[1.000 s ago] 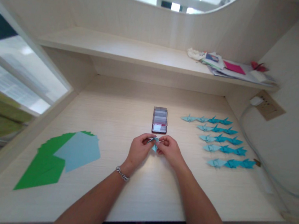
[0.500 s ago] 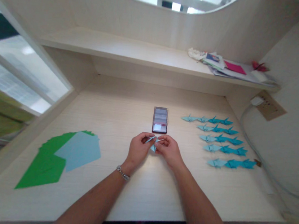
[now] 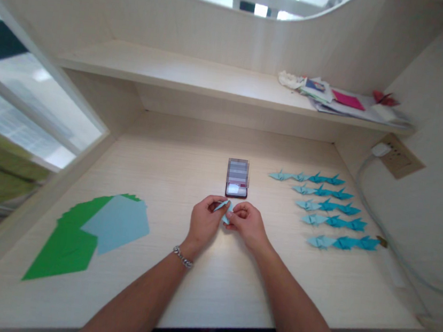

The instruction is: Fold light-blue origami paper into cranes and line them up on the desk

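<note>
Over the middle of the wooden desk (image 3: 211, 278), my left hand (image 3: 203, 222) and my right hand (image 3: 247, 224) pinch a small light blue folded paper piece (image 3: 225, 210) between their fingertips. Both hands are closed on it, thumbs and forefingers meeting at the paper. A silver bracelet (image 3: 183, 257) circles my left wrist. Just beyond the hands a phone (image 3: 237, 181) lies flat on the desk.
Rows of several finished blue paper cranes (image 3: 327, 208) lie to the right. A fan of green sheets (image 3: 67, 238) with a light blue sheet (image 3: 117, 223) on top lies at the left. The shelf holds papers (image 3: 334, 99). A wall socket (image 3: 400, 155) with a cable is at the right.
The hands have drawn slightly closer together and the paper piece is folded tighter between the fingertips. Nothing else on the desk has moved.
</note>
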`<state>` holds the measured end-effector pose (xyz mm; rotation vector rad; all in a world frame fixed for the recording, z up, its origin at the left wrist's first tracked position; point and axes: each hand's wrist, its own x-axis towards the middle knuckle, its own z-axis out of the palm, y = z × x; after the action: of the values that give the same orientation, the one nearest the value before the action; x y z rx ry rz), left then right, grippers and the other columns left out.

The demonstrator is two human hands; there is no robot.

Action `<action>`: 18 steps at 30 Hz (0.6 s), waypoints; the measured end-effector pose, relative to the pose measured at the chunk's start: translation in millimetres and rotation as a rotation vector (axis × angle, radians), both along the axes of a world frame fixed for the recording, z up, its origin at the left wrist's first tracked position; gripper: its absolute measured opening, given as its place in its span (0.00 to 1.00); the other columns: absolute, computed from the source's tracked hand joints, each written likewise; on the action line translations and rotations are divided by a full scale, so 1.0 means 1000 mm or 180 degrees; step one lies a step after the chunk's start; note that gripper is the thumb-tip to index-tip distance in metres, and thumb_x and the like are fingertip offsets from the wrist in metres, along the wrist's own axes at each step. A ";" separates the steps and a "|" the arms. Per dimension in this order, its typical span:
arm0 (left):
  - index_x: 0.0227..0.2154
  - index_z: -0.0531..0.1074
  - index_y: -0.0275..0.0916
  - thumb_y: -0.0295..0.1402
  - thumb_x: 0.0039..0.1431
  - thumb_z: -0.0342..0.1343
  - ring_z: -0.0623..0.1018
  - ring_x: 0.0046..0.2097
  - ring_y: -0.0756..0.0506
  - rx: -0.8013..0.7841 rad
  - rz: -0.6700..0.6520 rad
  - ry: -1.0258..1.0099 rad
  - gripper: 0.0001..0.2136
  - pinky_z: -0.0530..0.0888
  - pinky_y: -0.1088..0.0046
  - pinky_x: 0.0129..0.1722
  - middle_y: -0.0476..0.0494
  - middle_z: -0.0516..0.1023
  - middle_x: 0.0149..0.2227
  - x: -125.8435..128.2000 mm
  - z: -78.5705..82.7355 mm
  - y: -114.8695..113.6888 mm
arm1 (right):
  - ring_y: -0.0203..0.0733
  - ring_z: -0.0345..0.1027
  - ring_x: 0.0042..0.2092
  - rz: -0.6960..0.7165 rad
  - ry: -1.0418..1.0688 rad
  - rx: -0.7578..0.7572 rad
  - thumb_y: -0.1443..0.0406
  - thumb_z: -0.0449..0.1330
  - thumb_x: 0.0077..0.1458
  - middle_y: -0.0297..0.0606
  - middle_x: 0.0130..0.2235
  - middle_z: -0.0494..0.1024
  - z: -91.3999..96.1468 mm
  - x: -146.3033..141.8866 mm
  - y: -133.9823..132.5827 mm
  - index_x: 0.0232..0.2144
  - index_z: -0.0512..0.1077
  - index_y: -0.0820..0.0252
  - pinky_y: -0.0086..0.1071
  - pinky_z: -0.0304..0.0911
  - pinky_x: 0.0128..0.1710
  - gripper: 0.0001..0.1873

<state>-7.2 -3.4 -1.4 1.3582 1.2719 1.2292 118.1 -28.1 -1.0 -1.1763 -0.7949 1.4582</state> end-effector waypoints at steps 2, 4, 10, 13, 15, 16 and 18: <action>0.33 0.76 0.36 0.37 0.48 0.61 0.76 0.33 0.47 0.0012 0.0044 0.0027 0.11 0.71 0.71 0.35 0.44 0.78 0.31 0.000 0.001 0.000 | 0.35 0.69 0.22 0.0021 -0.0012 -0.0018 0.57 0.70 0.34 0.27 0.20 0.71 0.000 0.000 0.000 0.27 0.64 0.59 0.29 0.67 0.23 0.22; 0.33 0.76 0.36 0.37 0.48 0.61 0.76 0.33 0.47 0.0041 0.0070 0.0063 0.11 0.71 0.72 0.34 0.44 0.78 0.31 0.000 0.001 -0.001 | 0.36 0.69 0.22 0.0037 -0.0021 -0.0033 0.57 0.70 0.33 0.27 0.19 0.71 0.000 0.000 0.000 0.27 0.64 0.59 0.30 0.68 0.23 0.22; 0.33 0.76 0.37 0.36 0.49 0.60 0.75 0.32 0.48 0.0099 0.0137 0.0219 0.10 0.70 0.73 0.32 0.45 0.78 0.30 0.000 0.001 -0.001 | 0.37 0.70 0.22 0.0055 0.0025 0.0028 0.58 0.70 0.33 0.27 0.19 0.72 -0.001 0.000 -0.001 0.27 0.63 0.58 0.30 0.68 0.24 0.22; 0.34 0.76 0.37 0.36 0.49 0.60 0.75 0.33 0.47 0.0134 0.0171 0.0257 0.10 0.71 0.73 0.33 0.44 0.78 0.31 0.000 0.001 -0.001 | 0.37 0.71 0.24 0.0068 0.0116 0.0057 0.60 0.70 0.33 0.28 0.20 0.72 0.000 -0.001 -0.001 0.28 0.63 0.58 0.32 0.69 0.26 0.22; 0.33 0.76 0.37 0.36 0.50 0.59 0.75 0.33 0.47 0.0159 0.0204 0.0255 0.10 0.71 0.72 0.34 0.44 0.78 0.32 0.000 0.001 0.000 | 0.38 0.71 0.24 0.0090 0.0190 0.0055 0.62 0.70 0.31 0.28 0.21 0.73 0.001 -0.002 -0.002 0.28 0.63 0.58 0.34 0.69 0.28 0.23; 0.33 0.76 0.37 0.36 0.50 0.59 0.75 0.33 0.47 0.0161 0.0216 0.0252 0.10 0.71 0.72 0.34 0.44 0.78 0.31 0.000 0.001 0.000 | 0.38 0.71 0.25 0.0109 0.0222 0.0052 0.63 0.71 0.30 0.28 0.22 0.73 0.002 -0.002 -0.002 0.28 0.63 0.58 0.35 0.70 0.29 0.23; 0.33 0.76 0.37 0.36 0.49 0.60 0.75 0.32 0.47 0.0142 0.0232 0.0238 0.10 0.70 0.72 0.33 0.44 0.78 0.31 -0.001 0.002 0.000 | 0.39 0.72 0.26 0.0153 0.0242 0.0048 0.66 0.71 0.27 0.28 0.23 0.73 0.002 -0.002 -0.003 0.29 0.63 0.58 0.36 0.70 0.31 0.25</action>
<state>-7.9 -3.2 0.6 1.4122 1.3637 1.2736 116.2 -31.0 1.2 -1.0906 -0.7853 1.5248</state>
